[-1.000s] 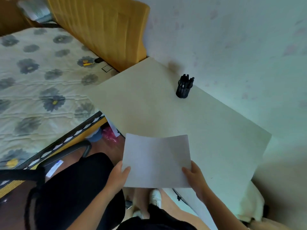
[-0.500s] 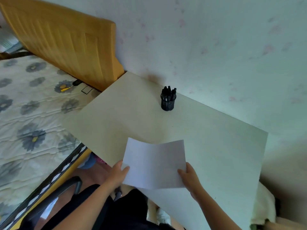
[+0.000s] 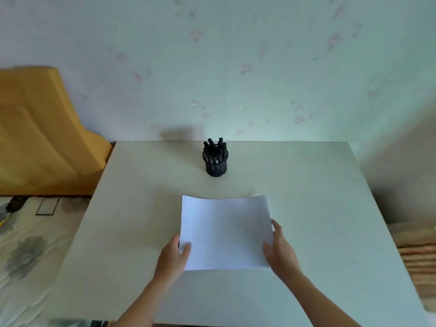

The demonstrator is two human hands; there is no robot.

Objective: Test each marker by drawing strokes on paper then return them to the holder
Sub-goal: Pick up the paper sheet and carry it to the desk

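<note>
A thin, floppy sheet of paper point(image 3: 225, 232) is pinched at both side edges by the left hand point(image 3: 173, 257) and right hand point(image 3: 280, 252) above the bench point(image 3: 306, 197); the markers point(image 3: 215, 149) are kept in the holder point(image 3: 215, 167) behind, light and rigid, best taken by the barrel.

Your work surface is 1 pale table point(image 3: 306, 208) set against the wall. On it stands 1 black holder point(image 3: 216, 167) near the far edge, upright and filled with black markers point(image 3: 215, 148); it is well apart from the table's sides.
</note>
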